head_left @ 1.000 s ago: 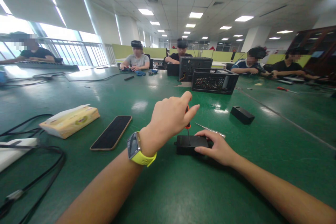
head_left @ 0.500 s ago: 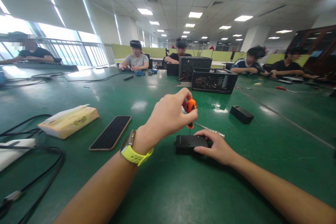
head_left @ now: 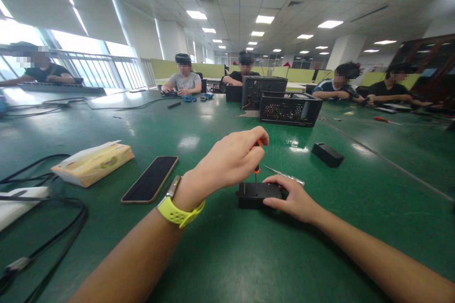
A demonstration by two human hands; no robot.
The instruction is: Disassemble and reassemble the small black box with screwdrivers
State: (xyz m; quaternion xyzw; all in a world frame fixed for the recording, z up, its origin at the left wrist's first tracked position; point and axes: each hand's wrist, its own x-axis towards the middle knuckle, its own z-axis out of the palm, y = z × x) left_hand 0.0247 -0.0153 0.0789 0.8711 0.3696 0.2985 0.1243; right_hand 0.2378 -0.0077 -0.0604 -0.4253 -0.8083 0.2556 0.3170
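My left hand [head_left: 231, 158], with a yellow-green watch strap on its wrist, is closed round the orange and black handle of a screwdriver [head_left: 256, 169]. Most of that handle is hidden by the fingers. The thin shaft stands upright, its tip meeting the top of a small black rectangular box [head_left: 249, 197] on the green table. From the right, my right hand [head_left: 293, 199] grips the box's end between thumb and fingers. Behind the box lies a thin silvery tool [head_left: 284, 174], perhaps tweezers, partly covered by my right hand.
A phone [head_left: 151, 180] and a tissue pack [head_left: 94, 163] lie to the left, beside black cables [head_left: 76, 218]. Another black block [head_left: 327, 155] sits to the right. Black computer cases [head_left: 290, 110] stand farther back. Several people sit round the table [head_left: 220, 255]; a red-handled screwdriver [head_left: 382, 119] lies far right.
My left hand has turned at the wrist and its fingers now cover more of the screwdriver handle. The box and my right hand have stayed in place.
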